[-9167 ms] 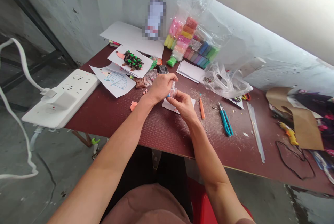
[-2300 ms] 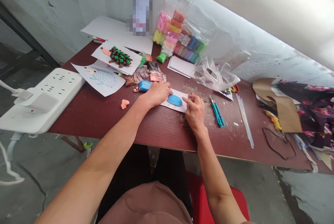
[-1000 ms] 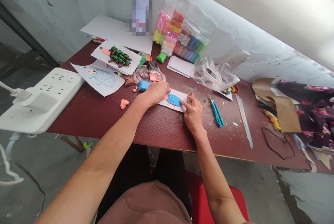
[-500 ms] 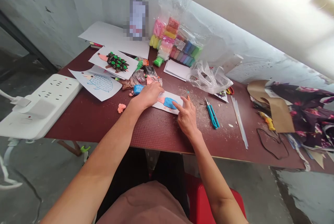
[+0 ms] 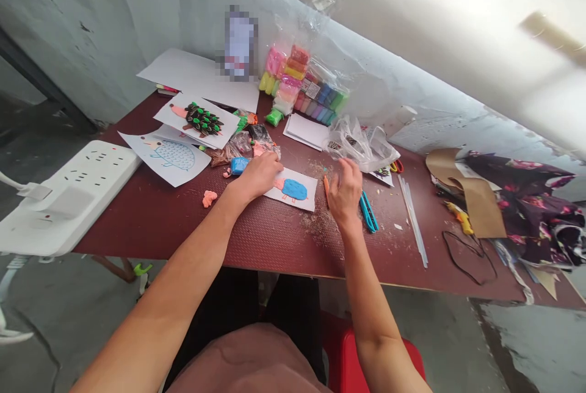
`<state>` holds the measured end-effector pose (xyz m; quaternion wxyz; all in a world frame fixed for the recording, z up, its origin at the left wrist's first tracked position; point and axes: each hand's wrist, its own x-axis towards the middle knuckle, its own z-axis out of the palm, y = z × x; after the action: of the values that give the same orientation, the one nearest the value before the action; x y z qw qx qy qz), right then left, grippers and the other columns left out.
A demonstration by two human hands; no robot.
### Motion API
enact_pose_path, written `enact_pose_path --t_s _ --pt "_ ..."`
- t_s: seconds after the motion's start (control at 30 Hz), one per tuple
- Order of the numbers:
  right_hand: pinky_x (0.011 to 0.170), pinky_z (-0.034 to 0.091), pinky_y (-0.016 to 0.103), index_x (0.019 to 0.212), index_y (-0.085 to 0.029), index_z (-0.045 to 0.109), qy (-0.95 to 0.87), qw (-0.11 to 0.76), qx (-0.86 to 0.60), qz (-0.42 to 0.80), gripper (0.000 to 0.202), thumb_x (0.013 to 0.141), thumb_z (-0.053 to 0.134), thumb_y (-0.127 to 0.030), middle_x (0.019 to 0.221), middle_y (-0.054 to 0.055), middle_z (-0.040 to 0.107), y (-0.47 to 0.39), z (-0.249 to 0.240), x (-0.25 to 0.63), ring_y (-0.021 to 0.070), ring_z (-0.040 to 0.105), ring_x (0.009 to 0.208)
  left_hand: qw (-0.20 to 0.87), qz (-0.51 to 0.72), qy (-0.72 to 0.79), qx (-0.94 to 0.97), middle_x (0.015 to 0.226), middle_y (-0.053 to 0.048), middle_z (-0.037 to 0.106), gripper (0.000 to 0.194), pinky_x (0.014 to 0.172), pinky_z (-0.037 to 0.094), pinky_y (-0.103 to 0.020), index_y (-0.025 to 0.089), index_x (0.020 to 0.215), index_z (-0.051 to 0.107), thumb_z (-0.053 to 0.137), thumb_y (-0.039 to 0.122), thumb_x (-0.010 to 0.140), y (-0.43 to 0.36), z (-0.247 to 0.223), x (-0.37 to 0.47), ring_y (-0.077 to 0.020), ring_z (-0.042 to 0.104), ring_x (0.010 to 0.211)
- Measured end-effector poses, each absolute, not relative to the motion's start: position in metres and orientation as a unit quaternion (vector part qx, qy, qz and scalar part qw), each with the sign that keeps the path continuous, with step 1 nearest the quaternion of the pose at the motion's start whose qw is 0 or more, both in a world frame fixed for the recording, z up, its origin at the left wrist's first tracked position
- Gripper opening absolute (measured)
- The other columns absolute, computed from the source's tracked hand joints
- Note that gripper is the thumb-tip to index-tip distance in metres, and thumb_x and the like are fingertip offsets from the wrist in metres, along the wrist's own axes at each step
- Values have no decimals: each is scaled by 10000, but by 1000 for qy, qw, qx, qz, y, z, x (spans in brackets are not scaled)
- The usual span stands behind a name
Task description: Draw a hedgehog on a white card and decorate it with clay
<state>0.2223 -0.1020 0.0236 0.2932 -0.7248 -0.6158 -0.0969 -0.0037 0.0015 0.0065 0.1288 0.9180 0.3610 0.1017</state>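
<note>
A small white paper card [image 5: 307, 202] lies on the table with a hedgehog-like figure on it, its body covered in blue clay [image 5: 294, 190] and its head pink. My left hand [image 5: 260, 174] rests over the card's left end, fingers together and holding it down. To the right of the card, my right hand [image 5: 347, 190] hovers with loosely bent fingers, and nothing shows in it. An orange pen [image 5: 326, 190] lies just left of that hand. On its other side is a teal utility knife [image 5: 368, 215], its upper end partly hidden.
Blue clay [image 5: 238, 165] and a pink clay lump [image 5: 209, 199] lie left. Behind are hedgehog pictures [image 5: 176, 158], packs of coloured clay [image 5: 315, 97], white paper [image 5: 304, 132] and a plastic bag [image 5: 359, 146]. Glue sticks [image 5: 412, 222] and a yellow glue gun [image 5: 460, 217] lie right; a power strip [image 5: 64, 198] stands left.
My right hand has lifted off the card's right side and moved right toward the utility knife. The blue figure shows more fully. My left hand stays at the card's left end.
</note>
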Motion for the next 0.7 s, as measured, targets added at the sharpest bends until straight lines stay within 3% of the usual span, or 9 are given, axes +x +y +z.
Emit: enact_pose_path --t_s 0.13,0.27,0.33,0.4,0.5,0.6,0.7 --pt "1045 468 474 1220 -106 695 -605 185 -771 -73 395 937 423 -155 1237 219 681 -71 29 244 311 607 1167 121 96 364 918 1163 -151 687 346 935 504 -362 137 1061 796 478 45 957 0 8 -2 -278 621 1162" --pt "1054 429 500 1358 7 605 -581 115 -800 -98 513 881 504 -152 1288 299 659 -37 23 257 365 595 1198 118 98 365 918 1143 -157 686 348 923 505 -363 138 1037 796 470 45 958 -1 10 -1 -276 620 1143" --pt "1003 442 479 1349 -41 631 -586 81 -802 -83 476 916 479 -171 1213 262 701 -25 22 263 348 622 1137 117 99 365 918 1147 -156 684 348 928 502 -361 141 1039 796 467 53 964 -1 10 -1 -274 615 1146" --pt "954 454 444 1177 -74 721 -588 44 -805 -60 405 972 391 -186 1101 233 734 -19 21 269 322 639 1064 120 99 365 918 1161 -153 682 346 939 501 -363 145 1056 795 465 73 980 -1 9 -1 -272 612 1153" --pt "945 450 412 1048 -106 744 -600 32 -798 -49 363 968 401 -193 1077 208 746 -18 19 278 296 646 1018 124 99 365 917 1182 -150 681 337 950 505 -365 150 1078 794 473 95 993 -1 9 0 -269 612 1159" --pt "908 472 367 1079 -133 733 -613 63 -787 -10 373 970 379 -176 1077 180 758 -13 16 289 272 666 1002 118 93 370 917 1187 -146 682 334 959 509 -364 155 1071 795 483 78 980 -3 12 1 -269 613 1166" --pt "894 477 415 1066 -95 725 -607 86 -789 -31 444 977 294 -145 1051 220 746 3 12 303 301 671 977 115 80 371 918 1184 -149 681 329 963 514 -364 147 1077 791 484 79 981 -5 17 0 -273 617 1164"
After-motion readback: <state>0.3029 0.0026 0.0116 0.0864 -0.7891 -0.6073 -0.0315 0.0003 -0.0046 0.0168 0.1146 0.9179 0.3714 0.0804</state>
